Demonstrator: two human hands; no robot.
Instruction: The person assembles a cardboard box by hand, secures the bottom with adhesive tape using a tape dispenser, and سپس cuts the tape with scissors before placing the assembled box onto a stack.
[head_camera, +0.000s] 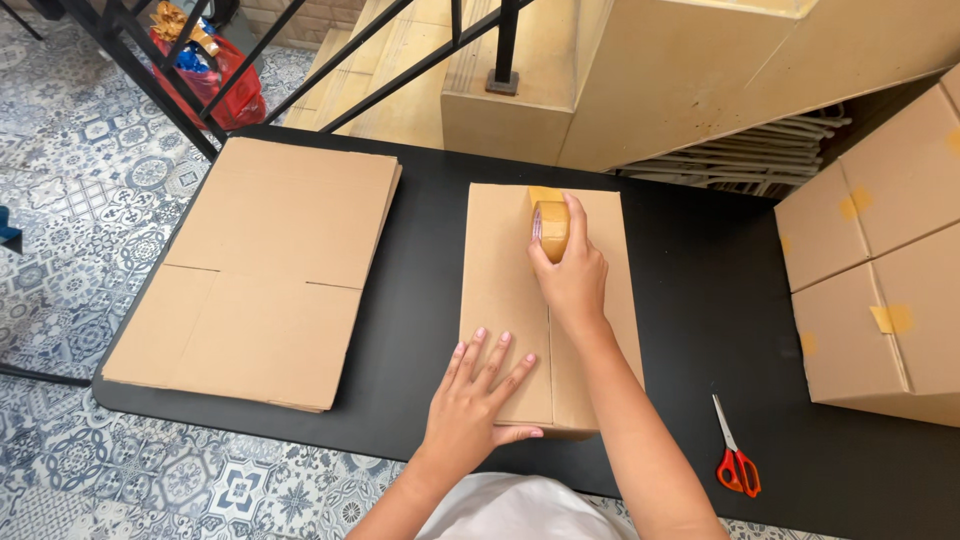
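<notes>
I saw left hand (473, 395) flat, fingers spread, pressing box (505, 300) near surface's (700, 300) front edge; right hand (572, 275) gripped tape roll (551, 228) at the box's far end.

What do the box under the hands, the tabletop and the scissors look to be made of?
Box: plain brown cardboard, matte, with folded flaps meeting at a centre seam. Tabletop: smooth matte black surface, material unclear. Scissors: shiny metal blades, glossy orange-red handles, probably plastic.

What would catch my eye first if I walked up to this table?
Mid-table, the right hand presses a roll of brown tape onto the far end of a cardboard box, while the left hand lies flat on its near end. Flattened cardboard lies left; red-handled scissors lie right.
</notes>
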